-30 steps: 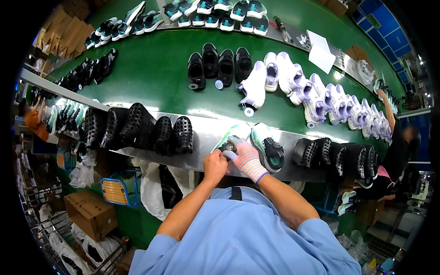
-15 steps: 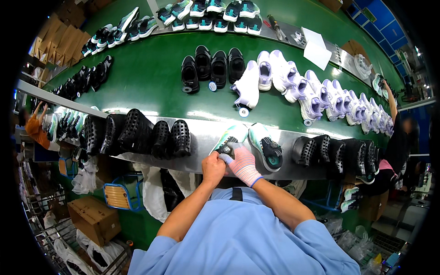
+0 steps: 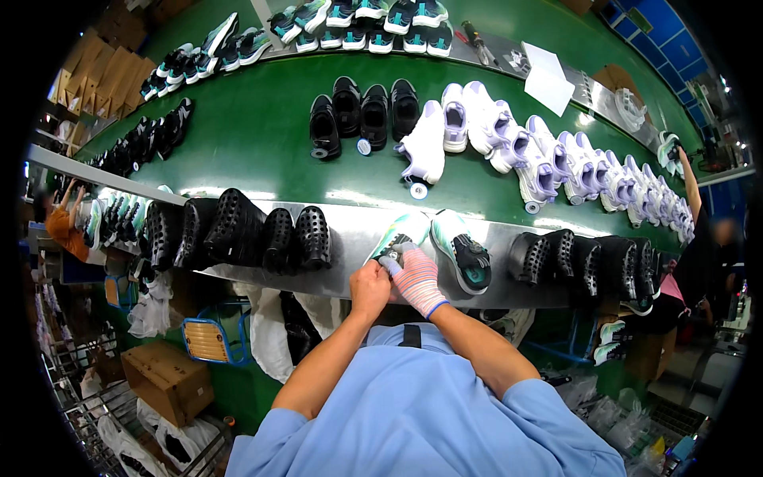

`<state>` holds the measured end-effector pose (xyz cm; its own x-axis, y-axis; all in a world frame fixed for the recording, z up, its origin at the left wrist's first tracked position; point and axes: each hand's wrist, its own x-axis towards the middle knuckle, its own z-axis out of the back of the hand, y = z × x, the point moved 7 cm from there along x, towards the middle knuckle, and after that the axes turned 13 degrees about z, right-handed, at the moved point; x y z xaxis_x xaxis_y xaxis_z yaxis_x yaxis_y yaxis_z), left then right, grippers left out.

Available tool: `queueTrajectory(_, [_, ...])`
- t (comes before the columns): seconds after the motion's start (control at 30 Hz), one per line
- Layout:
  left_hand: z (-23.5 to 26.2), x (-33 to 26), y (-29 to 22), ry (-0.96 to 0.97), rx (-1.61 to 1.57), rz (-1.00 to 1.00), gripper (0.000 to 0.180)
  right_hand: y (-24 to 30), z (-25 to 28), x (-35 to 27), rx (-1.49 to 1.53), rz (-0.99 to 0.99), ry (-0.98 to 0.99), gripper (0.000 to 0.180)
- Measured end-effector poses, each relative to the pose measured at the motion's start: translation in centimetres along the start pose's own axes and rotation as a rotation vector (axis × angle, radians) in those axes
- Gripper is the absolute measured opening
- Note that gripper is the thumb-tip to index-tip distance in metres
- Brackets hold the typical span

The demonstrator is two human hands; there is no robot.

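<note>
A mint-green, white and black sneaker [image 3: 407, 227] lies on the metal ledge in front of me, toe pointing away. My bare left hand [image 3: 370, 288] is closed at its near end, fingertips pressed together. In a striped knit glove, my right hand [image 3: 417, 281] grips the same sneaker from the right, its thumb and fingers meeting the left hand's fingertips. Both hands cover the shoe's heel and opening, so what the fingertips pinch there is hidden. The matching sneaker [image 3: 462, 251] stands just right of my right hand, with a dark round part on its upper.
Black perforated boot-like forms [image 3: 313, 238] stand left on the ledge, more black forms [image 3: 574, 258] right. Across the green belt [image 3: 262, 143] sit black shoes [image 3: 373, 117] and a row of white-lilac sneakers [image 3: 538, 179]. A co-worker's arm [image 3: 690, 183] holds a shoe far right.
The black and white-lilac shoes on the belt have shifted slightly left. The co-worker's hand and shoe at far right have moved a little. My hands stay at the same sneaker, barely moved.
</note>
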<state>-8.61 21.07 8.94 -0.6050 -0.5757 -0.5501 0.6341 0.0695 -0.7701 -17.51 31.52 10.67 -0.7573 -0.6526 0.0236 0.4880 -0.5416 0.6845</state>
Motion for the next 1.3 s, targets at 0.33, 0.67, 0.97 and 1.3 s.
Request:
queueTrajectory(0.33, [-0.5, -0.9, -0.8, 0.059, 0.005, 0.024, 0.02, -0.7, 0.7, -0.5, 0.189, 0.086, -0.022, 0.045])
queueTrajectory(0.67, [-0.6, -3.0, -7.9, -0.12, 0.754, -0.537, 0.066, -7.9, 0.9, -6.6, 0.052, -0.297, 0.044, 0.048])
queueTrajectory(0.97, [-1.7, -7.2, -10.9, -0.36, 0.884, -0.764, 0.061, -4.3, 14.7, -11.6, -0.256, -0.091, -0.411, 0.044])
queueTrajectory(1.3, [-11.1, -1.8, -5.4, 0.025, 0.65, -0.375, 0.044, -11.3, 7.7, -11.3, 0.066, -0.499, -0.131, 0.05])
